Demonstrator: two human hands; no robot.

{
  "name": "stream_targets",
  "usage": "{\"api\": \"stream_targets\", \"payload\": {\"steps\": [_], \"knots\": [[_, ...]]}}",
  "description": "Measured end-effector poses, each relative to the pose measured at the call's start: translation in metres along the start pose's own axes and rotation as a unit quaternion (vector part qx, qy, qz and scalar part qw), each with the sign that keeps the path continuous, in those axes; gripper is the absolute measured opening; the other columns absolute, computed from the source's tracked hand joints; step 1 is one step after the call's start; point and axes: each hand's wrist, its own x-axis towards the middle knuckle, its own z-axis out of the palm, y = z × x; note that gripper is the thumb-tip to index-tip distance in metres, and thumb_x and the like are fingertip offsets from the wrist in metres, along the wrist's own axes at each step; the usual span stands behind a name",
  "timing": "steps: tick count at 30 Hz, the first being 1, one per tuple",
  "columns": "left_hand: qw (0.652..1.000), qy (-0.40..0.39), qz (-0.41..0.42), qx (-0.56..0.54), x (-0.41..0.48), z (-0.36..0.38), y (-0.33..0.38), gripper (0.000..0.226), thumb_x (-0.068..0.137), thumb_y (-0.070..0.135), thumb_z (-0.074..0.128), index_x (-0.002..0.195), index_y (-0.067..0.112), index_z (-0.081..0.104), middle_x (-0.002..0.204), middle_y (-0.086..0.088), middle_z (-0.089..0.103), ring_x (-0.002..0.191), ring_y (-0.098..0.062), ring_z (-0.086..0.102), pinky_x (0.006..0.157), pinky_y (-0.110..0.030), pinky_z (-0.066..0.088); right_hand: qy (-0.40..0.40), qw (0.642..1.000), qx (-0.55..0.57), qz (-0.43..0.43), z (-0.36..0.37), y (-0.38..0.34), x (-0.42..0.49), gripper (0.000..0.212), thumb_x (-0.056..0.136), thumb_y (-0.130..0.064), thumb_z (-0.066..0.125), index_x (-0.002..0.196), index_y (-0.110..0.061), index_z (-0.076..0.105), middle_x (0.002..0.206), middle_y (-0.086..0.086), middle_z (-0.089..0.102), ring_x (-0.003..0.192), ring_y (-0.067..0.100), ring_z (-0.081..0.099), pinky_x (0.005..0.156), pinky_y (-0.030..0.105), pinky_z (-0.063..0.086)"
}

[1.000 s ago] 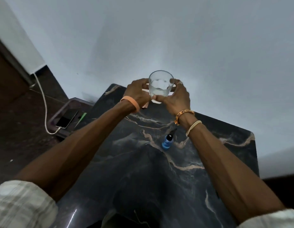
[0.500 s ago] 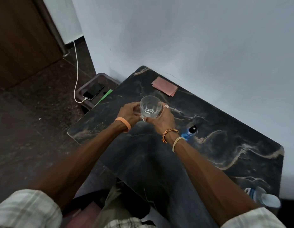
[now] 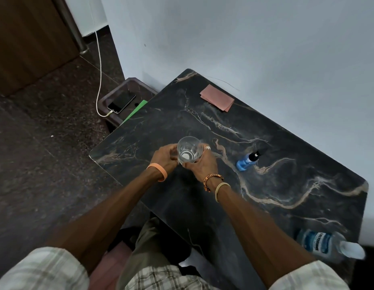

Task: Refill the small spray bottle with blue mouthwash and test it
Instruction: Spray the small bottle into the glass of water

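Both hands wrap a clear glass (image 3: 189, 150): left hand (image 3: 165, 156) and right hand (image 3: 200, 164) curl around its sides, above the dark marbled surface (image 3: 265, 206). The small spray bottle (image 3: 247, 162), blue inside, sits off to the right, apart from the hands, and the Listerine bottle (image 3: 320, 243) is at the near right corner.

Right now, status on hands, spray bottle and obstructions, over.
Holding glass: left hand, right hand. On table, spray bottle untouched, right of the hands. At near right corner, mouthwash bottle. Nothing between hands and spray bottle.
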Motion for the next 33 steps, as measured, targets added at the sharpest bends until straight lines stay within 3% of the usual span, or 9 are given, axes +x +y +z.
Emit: {"api": "stream_targets", "payload": {"steps": [7, 12, 13, 16, 18, 21, 25, 29, 33], "knots": [[1.0, -0.021, -0.006, -0.008, -0.008, 0.005, -0.012, 0.065, 0.077, -0.012, 0.063, 0.135, 0.014, 0.052, 0.125, -0.007, 0.066, 0.112, -0.018, 0.063, 0.1, -0.043, 0.05, 0.007, 1.0, -0.01, 0.001, 0.011, 0.014, -0.005, 0.077, 0.059, -0.027, 0.091, 0.124, -0.023, 0.05, 0.116, 0.0, 0.066, 0.107, 0.021, 0.062, 0.09, 0.035, 0.052], [0.999, -0.017, -0.006, -0.029, -0.009, 0.007, -0.016, 0.071, 0.075, -0.015, 0.06, 0.136, 0.02, 0.052, 0.121, 0.004, 0.066, 0.096, 0.005, 0.06, 0.097, -0.034, 0.052, 0.012, 1.0, -0.008, -0.011, 0.012, 0.017, -0.006, 0.083, 0.061, -0.023, 0.09, 0.132, -0.022, 0.047, 0.122, -0.001, 0.064, 0.113, 0.02, 0.06, 0.092, 0.03, 0.048], [0.999, -0.018, -0.015, -0.029, -0.009, 0.008, -0.017, 0.073, 0.076, -0.015, 0.061, 0.139, 0.019, 0.049, 0.123, 0.004, 0.065, 0.097, 0.004, 0.061, 0.097, -0.033, 0.052, 0.008, 1.0, -0.011, -0.012, 0.012, 0.019, -0.006, 0.087, 0.061, -0.022, 0.09, 0.135, -0.022, 0.045, 0.124, -0.001, 0.063, 0.114, 0.02, 0.059, 0.092, 0.029, 0.047], [0.996, -0.01, -0.081, -0.034, -0.012, 0.01, -0.022, 0.077, 0.081, -0.011, 0.063, 0.148, 0.012, 0.034, 0.139, -0.006, 0.054, 0.118, -0.017, 0.058, 0.099, -0.034, 0.05, -0.023, 1.0, -0.013, 0.011, 0.011, 0.026, -0.008, 0.107, 0.061, -0.019, 0.09, 0.148, -0.022, 0.028, 0.134, 0.001, 0.058, 0.122, 0.021, 0.055, 0.101, 0.036, 0.047], [0.994, 0.004, -0.104, -0.026, -0.02, 0.014, -0.028, 0.071, 0.083, -0.006, 0.064, 0.146, 0.012, 0.036, 0.136, -0.006, 0.055, 0.121, -0.022, 0.057, 0.1, -0.035, 0.049, -0.036, 0.998, -0.01, 0.046, 0.007, 0.034, -0.011, 0.115, 0.064, -0.018, 0.087, 0.154, -0.022, 0.015, 0.144, 0.005, 0.049, 0.128, 0.023, 0.05, 0.105, 0.042, 0.045], [0.992, -0.003, -0.123, 0.041, -0.041, 0.021, -0.039, 0.05, 0.083, 0.01, 0.071, 0.129, 0.019, 0.055, 0.11, 0.004, 0.066, 0.105, -0.014, 0.062, 0.094, -0.029, 0.049, -0.013, 0.999, 0.0, 0.047, -0.006, 0.053, -0.023, 0.102, 0.071, -0.018, 0.08, 0.154, -0.023, 0.019, 0.144, 0.007, 0.047, 0.124, 0.022, 0.053, 0.102, 0.039, 0.048], [0.975, -0.174, -0.116, 0.079, -0.059, 0.037, -0.039, 0.036, 0.079, 0.022, 0.079, 0.112, 0.02, 0.066, 0.085, 0.013, 0.069, 0.08, -0.002, 0.065, 0.074, -0.015, 0.048, 0.08, 0.994, 0.003, 0.068, -0.034, 0.08, -0.043, 0.068, 0.08, -0.03, 0.076, 0.14, -0.021, 0.046, 0.12, -0.002, 0.061, 0.099, 0.011, 0.062, 0.088, 0.033, 0.055], [0.976, -0.198, -0.049, 0.078, -0.047, 0.061, -0.007, 0.035, 0.079, 0.025, 0.078, 0.112, 0.023, 0.065, 0.087, 0.016, 0.069, 0.084, 0.002, 0.065, 0.078, -0.014, 0.048, 0.199, 0.97, 0.04, 0.13, -0.06, 0.095, -0.048, 0.048, 0.081, -0.036, 0.076, 0.121, -0.018, 0.057, 0.102, -0.003, 0.065, 0.081, 0.007, 0.061, 0.078, 0.032, 0.056], [0.982, -0.186, 0.007, 0.039, -0.019, 0.097, 0.038, 0.04, 0.082, 0.017, 0.074, 0.12, 0.014, 0.062, 0.107, 0.002, 0.07, 0.102, -0.01, 0.066, 0.085, -0.016, 0.047, 0.247, 0.954, 0.071, 0.152, -0.08, 0.1, -0.039, 0.052, 0.079, -0.032, 0.078, 0.123, -0.018, 0.053, 0.107, -0.001, 0.063, 0.096, 0.019, 0.064, 0.084, 0.037, 0.053]]}}
